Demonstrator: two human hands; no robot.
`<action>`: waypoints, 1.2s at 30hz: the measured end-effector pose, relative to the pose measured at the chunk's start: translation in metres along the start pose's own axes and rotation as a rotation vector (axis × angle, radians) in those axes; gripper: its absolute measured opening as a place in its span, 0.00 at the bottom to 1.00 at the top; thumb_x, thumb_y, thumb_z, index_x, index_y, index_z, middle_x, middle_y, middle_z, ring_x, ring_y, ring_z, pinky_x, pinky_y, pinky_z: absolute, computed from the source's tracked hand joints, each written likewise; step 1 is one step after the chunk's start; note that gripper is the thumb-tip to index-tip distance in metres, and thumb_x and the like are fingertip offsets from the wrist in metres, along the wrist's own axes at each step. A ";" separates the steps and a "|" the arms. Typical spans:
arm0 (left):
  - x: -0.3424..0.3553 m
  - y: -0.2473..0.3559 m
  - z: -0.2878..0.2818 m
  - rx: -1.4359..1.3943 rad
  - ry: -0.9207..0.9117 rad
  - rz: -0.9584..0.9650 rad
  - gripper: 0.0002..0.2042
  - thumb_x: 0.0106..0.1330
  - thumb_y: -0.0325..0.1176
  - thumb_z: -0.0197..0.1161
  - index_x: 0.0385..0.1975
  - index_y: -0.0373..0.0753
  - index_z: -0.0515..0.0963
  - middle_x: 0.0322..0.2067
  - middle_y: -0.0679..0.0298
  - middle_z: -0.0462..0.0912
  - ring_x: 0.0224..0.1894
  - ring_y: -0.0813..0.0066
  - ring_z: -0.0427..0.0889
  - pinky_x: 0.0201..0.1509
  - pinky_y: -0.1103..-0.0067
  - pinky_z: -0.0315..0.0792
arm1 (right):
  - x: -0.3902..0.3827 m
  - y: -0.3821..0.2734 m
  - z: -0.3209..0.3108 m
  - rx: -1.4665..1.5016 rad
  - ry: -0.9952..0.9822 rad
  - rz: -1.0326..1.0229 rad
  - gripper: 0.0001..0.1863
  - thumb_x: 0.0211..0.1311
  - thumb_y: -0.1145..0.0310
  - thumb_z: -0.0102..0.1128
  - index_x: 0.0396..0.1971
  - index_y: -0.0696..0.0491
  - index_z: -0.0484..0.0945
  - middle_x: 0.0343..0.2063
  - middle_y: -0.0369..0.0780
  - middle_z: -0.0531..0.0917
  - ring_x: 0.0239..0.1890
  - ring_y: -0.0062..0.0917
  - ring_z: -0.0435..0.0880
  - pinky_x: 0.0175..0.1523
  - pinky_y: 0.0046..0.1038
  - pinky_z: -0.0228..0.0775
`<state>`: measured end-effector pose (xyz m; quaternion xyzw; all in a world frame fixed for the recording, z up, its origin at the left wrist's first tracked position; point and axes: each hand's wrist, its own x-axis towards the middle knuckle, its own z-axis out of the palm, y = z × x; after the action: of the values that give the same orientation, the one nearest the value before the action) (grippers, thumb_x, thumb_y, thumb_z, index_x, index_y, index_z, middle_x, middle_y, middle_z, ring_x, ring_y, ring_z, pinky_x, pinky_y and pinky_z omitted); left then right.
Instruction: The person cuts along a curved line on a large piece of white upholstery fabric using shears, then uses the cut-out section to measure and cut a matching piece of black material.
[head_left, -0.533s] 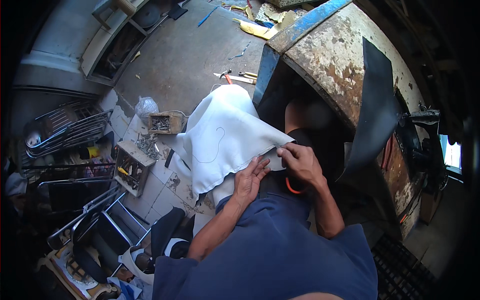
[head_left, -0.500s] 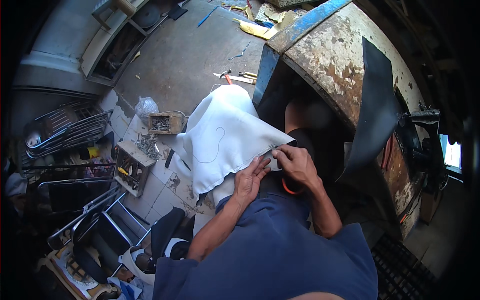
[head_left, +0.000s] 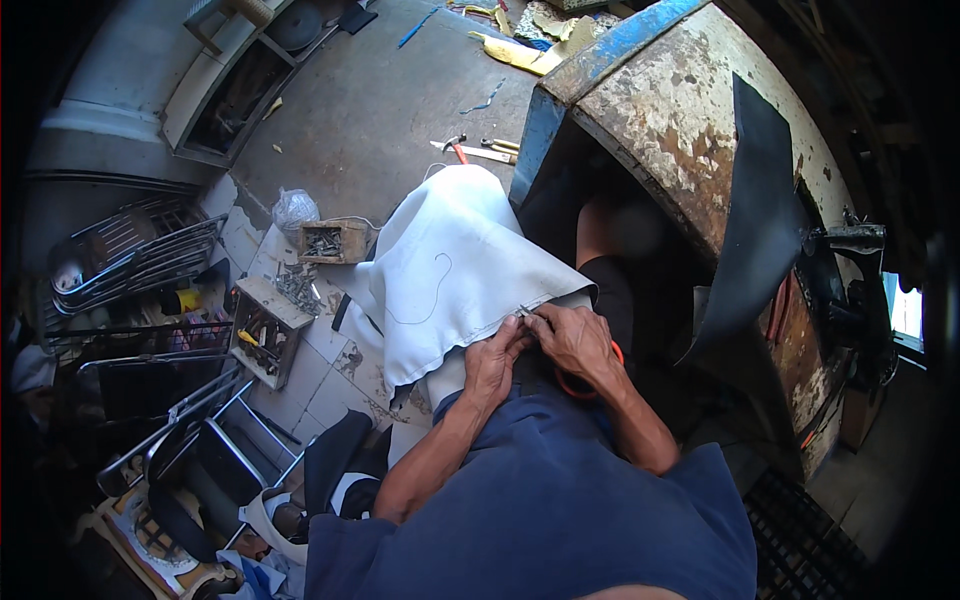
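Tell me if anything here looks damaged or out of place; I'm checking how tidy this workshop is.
Yes. The workbench top is badly worn, its paint flaking off in patches. Floor tiles near the wooden boxes are cracked and broken. A hammer and yellow scraps lie loose on the concrete floor.

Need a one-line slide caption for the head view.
Left hand and right hand cut white sheet material with orange-handled scissors.
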<state>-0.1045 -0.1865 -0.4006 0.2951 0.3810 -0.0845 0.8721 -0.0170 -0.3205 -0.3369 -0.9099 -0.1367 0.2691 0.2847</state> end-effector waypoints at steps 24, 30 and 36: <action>0.001 0.000 -0.007 0.071 -0.060 0.094 0.13 0.72 0.32 0.65 0.51 0.35 0.78 0.45 0.60 0.85 0.48 0.68 0.84 0.53 0.71 0.79 | -0.006 0.001 0.015 0.094 0.031 0.020 0.18 0.69 0.52 0.57 0.37 0.50 0.87 0.23 0.49 0.85 0.29 0.49 0.85 0.37 0.47 0.77; -0.001 0.001 -0.003 0.098 -0.031 0.105 0.13 0.71 0.33 0.65 0.50 0.33 0.78 0.44 0.59 0.84 0.46 0.68 0.84 0.52 0.71 0.79 | -0.006 -0.005 0.006 -0.001 0.006 0.000 0.18 0.68 0.52 0.56 0.32 0.50 0.86 0.25 0.51 0.85 0.30 0.52 0.85 0.38 0.51 0.76; 0.002 -0.002 -0.006 0.101 -0.025 0.123 0.13 0.71 0.34 0.65 0.49 0.33 0.78 0.43 0.59 0.84 0.46 0.68 0.84 0.52 0.70 0.79 | -0.005 -0.007 0.007 -0.031 0.022 -0.009 0.18 0.68 0.52 0.56 0.32 0.51 0.86 0.24 0.51 0.85 0.29 0.51 0.85 0.38 0.51 0.76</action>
<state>-0.1080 -0.1849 -0.4061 0.3605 0.3463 -0.0534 0.8644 -0.0258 -0.3143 -0.3353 -0.9166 -0.1419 0.2553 0.2731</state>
